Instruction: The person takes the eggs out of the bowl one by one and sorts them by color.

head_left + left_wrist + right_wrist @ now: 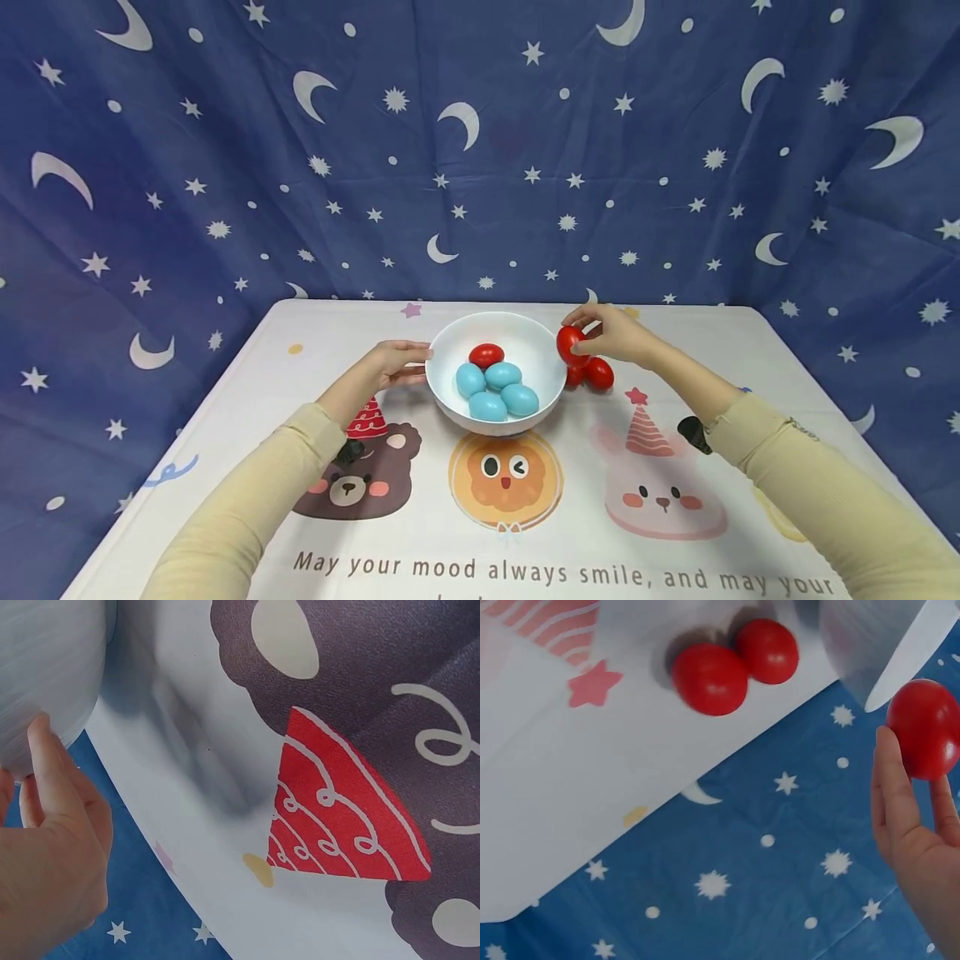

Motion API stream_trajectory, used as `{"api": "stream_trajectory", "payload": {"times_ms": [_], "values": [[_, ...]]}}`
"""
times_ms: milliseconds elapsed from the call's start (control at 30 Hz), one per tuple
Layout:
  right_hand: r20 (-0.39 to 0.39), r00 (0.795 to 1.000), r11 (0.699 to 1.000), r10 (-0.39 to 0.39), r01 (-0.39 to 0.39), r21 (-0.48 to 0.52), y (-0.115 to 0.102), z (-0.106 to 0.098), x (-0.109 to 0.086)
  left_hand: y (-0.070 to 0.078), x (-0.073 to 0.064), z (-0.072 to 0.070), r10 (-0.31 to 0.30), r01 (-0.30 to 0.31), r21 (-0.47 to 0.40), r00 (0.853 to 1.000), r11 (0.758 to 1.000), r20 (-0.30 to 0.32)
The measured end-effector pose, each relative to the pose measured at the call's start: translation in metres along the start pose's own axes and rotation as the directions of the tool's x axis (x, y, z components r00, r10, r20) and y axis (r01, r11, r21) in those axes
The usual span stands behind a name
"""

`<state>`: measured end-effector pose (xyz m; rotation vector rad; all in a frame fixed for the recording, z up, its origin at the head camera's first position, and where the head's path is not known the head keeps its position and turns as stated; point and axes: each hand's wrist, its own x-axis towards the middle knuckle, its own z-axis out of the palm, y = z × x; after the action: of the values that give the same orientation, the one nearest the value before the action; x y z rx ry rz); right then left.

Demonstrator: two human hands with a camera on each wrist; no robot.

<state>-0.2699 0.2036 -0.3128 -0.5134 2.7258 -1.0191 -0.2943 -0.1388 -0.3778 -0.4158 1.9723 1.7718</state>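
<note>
- Right hand (611,333) is pinching a red egg (570,343), with the fingers resting along 1 side and the thumb pressing on another. It is opening only as wide as the egg.
- That egg is hanging in the air just beside the right rim of the white bowl (542,358). I am not able to tell if egg and rim are touching.
- Inside the bowl, 4 blue eggs (503,375) are lying close together, and 1 more red egg (486,356) is sitting behind them.
- On the white table (337,325), 2 loose red eggs (709,679) are lying side by side, just right of the bowl.
- Left hand (393,362) is resting its fingers, not wrapped tight, on the bowl's outside left wall.
- I am guessing the step is getting the egg over the rim. Lifting a bit higher is probably helping it miss the edge.
- Squeezing gently but firmly is likely best, as the egg is looking smooth and could be slipping.
- Letting go low, over the bare part, is probably safer than dropping it onto the others.
- Using the left hand lightly is likely good, since pushing hard could be sliding the bowl.
</note>
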Motion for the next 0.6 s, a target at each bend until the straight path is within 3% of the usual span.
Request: {"api": "stream_trajectory", "payload": {"times_ms": [233,600], "values": [[-0.055,0.998,1.000,0.011,-0.011,0.003,0.019,-0.015,-0.015,0.004,0.000,0.000,0.014,-0.014,0.008,1.000,1.000,-0.002],[-0.084,0.995,0.998,0.059,-0.060,-0.014,0.055,-0.015,-0.028,-0.001,-0.004,-0.001,0.024,-0.023,0.036,0.999,0.999,-0.022]]}}
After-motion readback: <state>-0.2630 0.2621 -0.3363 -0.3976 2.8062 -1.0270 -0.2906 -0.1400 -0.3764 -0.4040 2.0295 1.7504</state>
